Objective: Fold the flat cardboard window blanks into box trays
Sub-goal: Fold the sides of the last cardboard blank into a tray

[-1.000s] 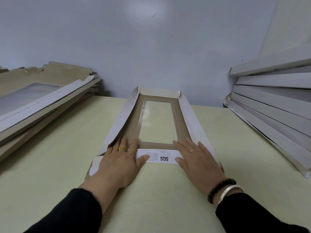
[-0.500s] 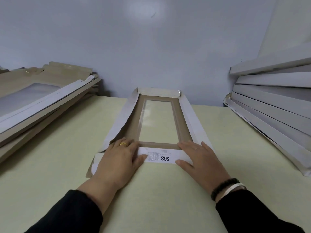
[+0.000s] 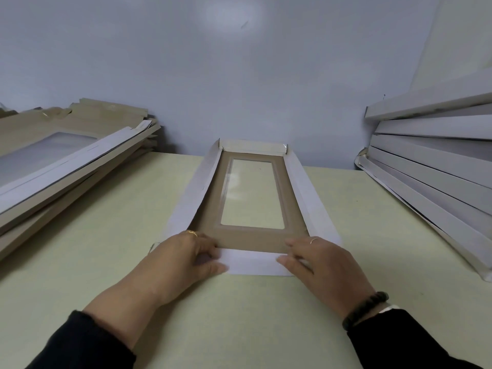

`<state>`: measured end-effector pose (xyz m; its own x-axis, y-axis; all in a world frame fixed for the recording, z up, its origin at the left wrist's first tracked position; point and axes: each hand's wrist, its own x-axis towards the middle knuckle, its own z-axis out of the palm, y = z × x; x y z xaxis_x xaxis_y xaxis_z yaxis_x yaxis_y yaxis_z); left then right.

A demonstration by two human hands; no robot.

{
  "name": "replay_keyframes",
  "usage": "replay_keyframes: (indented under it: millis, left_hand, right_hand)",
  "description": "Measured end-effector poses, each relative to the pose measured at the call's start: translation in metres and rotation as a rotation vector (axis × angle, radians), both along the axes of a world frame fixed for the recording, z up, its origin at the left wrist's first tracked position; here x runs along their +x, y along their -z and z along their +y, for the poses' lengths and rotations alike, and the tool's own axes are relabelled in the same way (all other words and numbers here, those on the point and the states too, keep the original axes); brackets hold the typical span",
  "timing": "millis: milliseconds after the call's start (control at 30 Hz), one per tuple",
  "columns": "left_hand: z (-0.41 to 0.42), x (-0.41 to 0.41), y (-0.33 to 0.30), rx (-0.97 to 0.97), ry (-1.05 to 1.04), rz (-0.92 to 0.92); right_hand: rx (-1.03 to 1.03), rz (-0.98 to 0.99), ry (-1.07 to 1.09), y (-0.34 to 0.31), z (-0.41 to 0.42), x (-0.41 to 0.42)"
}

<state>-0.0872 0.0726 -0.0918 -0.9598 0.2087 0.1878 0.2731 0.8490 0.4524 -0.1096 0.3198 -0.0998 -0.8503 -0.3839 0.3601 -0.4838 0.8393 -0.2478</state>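
- pile of flat blanks at the worktop's left edge;
- left hand, grip pinching the near flap;
- cardboard blank mid-worktop, brown side up, long axis running away toward the wall, side flaps raised;
- right hand, grip pinching the same flap;
- folded trays stacked right.

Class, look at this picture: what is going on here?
A person is folding a cardboard window blank on a table. Both hands, left hand and right hand, grip the near flap at its ends. The far flap and side flaps are partly raised. Flat blanks are stacked on the left, white folded trays on the right.
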Motion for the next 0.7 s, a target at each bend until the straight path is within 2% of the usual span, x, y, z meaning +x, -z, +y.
replay_keyframes:
  millis: [167,333,533,700]
  left_hand:
    - [0.007,0.0,0.0,-0.089,0.023,0.042]
    - [0.01,-0.001,0.001,-0.142,0.005,0.062]
    - [0.011,0.0,0.001,-0.213,0.0,0.094]
    - [0.014,0.004,-0.002,-0.226,0.01,0.17]
  right_hand:
    - [0.045,-0.055,-0.038,-0.003,-0.002,0.002]
    - [0.081,-0.008,-0.063,-0.002,-0.003,0.001]
    - [0.087,0.262,-0.031,-0.009,-0.011,0.008]
    - [0.131,0.327,-0.028,-0.011,-0.014,0.012]
